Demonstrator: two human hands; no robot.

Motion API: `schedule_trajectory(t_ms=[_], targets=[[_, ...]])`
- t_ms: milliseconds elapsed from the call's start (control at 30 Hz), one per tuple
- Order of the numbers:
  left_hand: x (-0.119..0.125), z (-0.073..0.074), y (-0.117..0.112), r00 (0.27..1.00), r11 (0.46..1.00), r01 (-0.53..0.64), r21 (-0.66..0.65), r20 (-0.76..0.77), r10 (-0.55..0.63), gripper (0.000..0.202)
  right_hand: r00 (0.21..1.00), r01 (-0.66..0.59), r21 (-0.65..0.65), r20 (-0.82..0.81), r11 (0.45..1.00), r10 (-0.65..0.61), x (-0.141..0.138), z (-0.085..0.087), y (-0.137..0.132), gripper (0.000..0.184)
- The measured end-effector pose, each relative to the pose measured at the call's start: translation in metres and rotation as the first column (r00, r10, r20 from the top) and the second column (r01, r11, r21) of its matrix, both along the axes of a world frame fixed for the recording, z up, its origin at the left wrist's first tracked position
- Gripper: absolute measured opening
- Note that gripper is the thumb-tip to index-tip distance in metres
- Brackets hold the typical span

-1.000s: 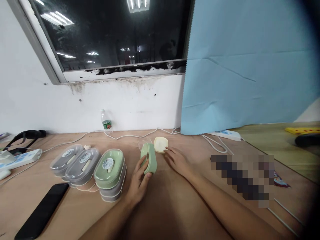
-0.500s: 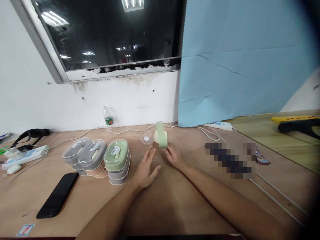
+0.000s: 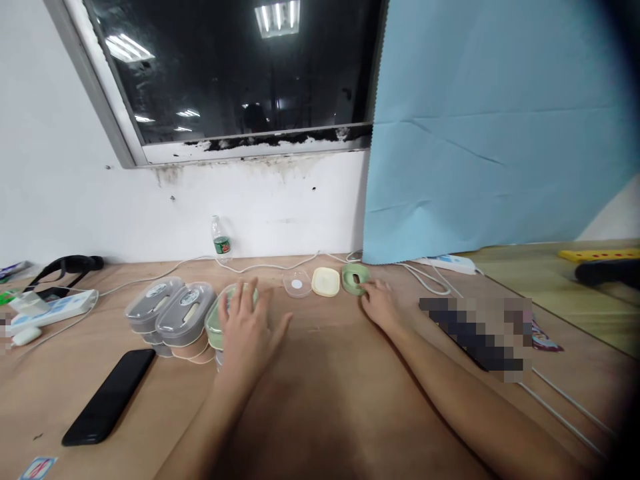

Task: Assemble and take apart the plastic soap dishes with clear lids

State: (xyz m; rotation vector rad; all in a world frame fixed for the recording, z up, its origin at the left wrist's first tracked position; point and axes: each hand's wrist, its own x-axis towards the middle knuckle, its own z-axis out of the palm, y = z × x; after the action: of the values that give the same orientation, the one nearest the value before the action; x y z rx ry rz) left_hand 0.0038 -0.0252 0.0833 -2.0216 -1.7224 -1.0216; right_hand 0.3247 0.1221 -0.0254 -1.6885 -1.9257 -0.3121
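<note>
reference: a clock face laid on the wooden tabletop (image 3: pixel 320 380), centred between the hands, 12 towards the wall.

position: i find the green plastic lid (image 3: pixel 349 285), which has an opening through it, lying at 1 o'clock. just beside it, at 12, lies the pale yellow plastic lid (image 3: pixel 326 283); between 11 and 12 is a clear plastic cover (image 3: pixel 304 289) bearing a round white sticker (image 3: pixel 297 285).

right hand: the right hand (image 3: pixel 383 305) touches the green lid at its 4 o'clock edge, fingers bent. over my remote feed i cannot tell whether they pinch the rim or merely rest on it.

left hand: the left hand (image 3: pixel 246 325) is at 9 o'clock, fingers spread, grasping nothing. it partly hides the green lunch box (image 3: pixel 214 327); contact there i cannot confirm. further out at 9 stand two grey lunch boxes (image 3: pixel 186 319), with a black smartphone (image 3: pixel 109 397) at 8.

handling: i judge the green lid light, fairly stiff and unlikely to break, its smooth face somewhat slippery and apt to slide if pushed. soundest hold, in my assessment: thumb and finger across the rim at 3 o'clock, or one finger hooked through the opening.
</note>
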Motion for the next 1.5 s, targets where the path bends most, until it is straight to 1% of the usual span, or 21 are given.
schedule_trajectory(t_ms=[67,100,167,233,333,433,467,533,600,667,700,833,900,967,1033,1167,1233,1333,1400,1467,1500], targets=[[-0.009,0.004,0.001,0.994,0.995,-0.096,-0.037,-0.061,0.093,0.055,0.999,-0.032,0.058,0.023,0.998,0.031,-0.017,0.005,-0.004,0.034],[-0.014,0.006,0.0,0.988,0.989,-0.133,-0.072,-0.092,0.126,0.056,0.996,-0.081,0.068,0.042,0.994,0.078,-0.026,0.007,-0.005,0.034],[-0.02,0.009,-0.001,0.975,0.97,-0.189,-0.153,-0.149,0.167,0.055,0.979,-0.192,0.033,0.08,0.981,0.189,-0.043,0.008,-0.008,0.035],[-0.025,0.012,-0.003,0.962,0.949,-0.231,-0.213,-0.195,0.19,0.053,0.96,-0.269,-0.02,0.08,0.963,0.27,-0.055,0.007,-0.009,0.029],[-0.026,0.016,-0.004,0.951,0.935,-0.249,-0.252,-0.246,0.187,0.051,0.933,-0.357,-0.05,0.039,0.933,0.359,-0.06,0.006,-0.009,0.019],[-0.025,0.017,-0.005,0.944,0.929,-0.242,-0.28,-0.289,0.158,0.048,0.908,-0.42,0.029,0.026,0.907,0.419,-0.053,0.011,-0.01,0.02],[-0.025,0.017,-0.005,0.941,0.926,-0.241,-0.289,-0.305,0.149,0.047,0.912,-0.41,0.072,0.023,0.909,0.409,-0.048,0.014,-0.01,0.021],[-0.027,0.018,-0.006,0.93,0.922,-0.247,-0.298,-0.339,0.14,0.046,0.95,-0.307,0.155,-0.004,0.939,0.312,-0.034,0.019,-0.009,0.023],[-0.03,0.019,-0.007,0.918,0.92,-0.26,-0.292,-0.371,0.142,0.046,0.99,-0.12,0.205,-0.053,0.971,0.134,-0.014,0.022,-0.006,0.024],[-0.034,0.02,-0.007,0.909,0.922,-0.267,-0.28,-0.392,0.144,0.048,0.995,0.062,0.211,-0.092,0.976,-0.043,0.009,0.021,-0.001,0.025],[-0.036,0.02,-0.007,0.907,0.924,-0.267,-0.274,-0.396,0.145,0.05,0.99,0.119,0.199,-0.095,0.973,-0.101,0.021,0.019,0.002,0.025],[-0.038,0.02,-0.006,0.905,0.928,-0.272,-0.253,-0.394,0.158,0.055,0.979,0.191,0.081,-0.086,0.978,-0.184,0.055,0.007,0.011,0.024],[-0.037,0.019,-0.006,0.907,0.926,-0.272,-0.261,-0.39,0.157,0.054,0.98,0.188,-0.016,-0.068,0.982,-0.188,0.061,0.0,0.013,0.022],[-0.036,0.019,-0.006,0.912,0.922,-0.262,-0.284,-0.384,0.141,0.055,0.988,0.139,-0.1,-0.046,0.985,-0.144,0.061,-0.004,0.014,0.021],[-0.035,0.019,-0.006,0.918,0.922,-0.243,-0.303,-0.378,0.117,0.057,0.996,0.072,-0.137,-0.042,0.988,-0.078,0.057,-0.007,0.015,0.023],[-0.028,0.021,-0.009,0.928,0.944,-0.186,-0.272,-0.364,0.078,0.056,0.993,-0.092,-0.115,-0.091,0.989,0.082,0.04,-0.008,0.015,0.026],[-0.016,0.02,-0.014,0.934,0.959,-0.132,-0.25,-0.356,0.035,0.052,0.976,-0.198,-0.089,-0.113,0.976,0.187,0.029,-0.008,0.015,0.025],[0.013,0.01,-0.02,0.939,0.964,0.037,-0.262,-0.32,-0.123,0.051,0.935,-0.343,-0.074,-0.129,0.936,0.332,0.013,-0.009,0.014,0.025],[0.036,-0.002,-0.022,0.912,0.93,0.201,-0.307,-0.287,-0.292,0.056,0.919,-0.384,-0.072,-0.123,0.921,0.374,0.004,-0.008,0.013,0.025],[0.055,-0.018,-0.02,0.87,0.871,0.326,-0.366,-0.244,-0.428,0.06,0.934,-0.349,-0.05,-0.095,0.936,0.344,-0.003,-0.007,0.01,0.031],[0.062,-0.026,-0.017,0.858,0.848,0.359,-0.389,-0.219,-0.464,0.061,0.946,-0.317,-0.031,-0.078,0.948,0.314,-0.005,-0.006,0.009,0.035]])
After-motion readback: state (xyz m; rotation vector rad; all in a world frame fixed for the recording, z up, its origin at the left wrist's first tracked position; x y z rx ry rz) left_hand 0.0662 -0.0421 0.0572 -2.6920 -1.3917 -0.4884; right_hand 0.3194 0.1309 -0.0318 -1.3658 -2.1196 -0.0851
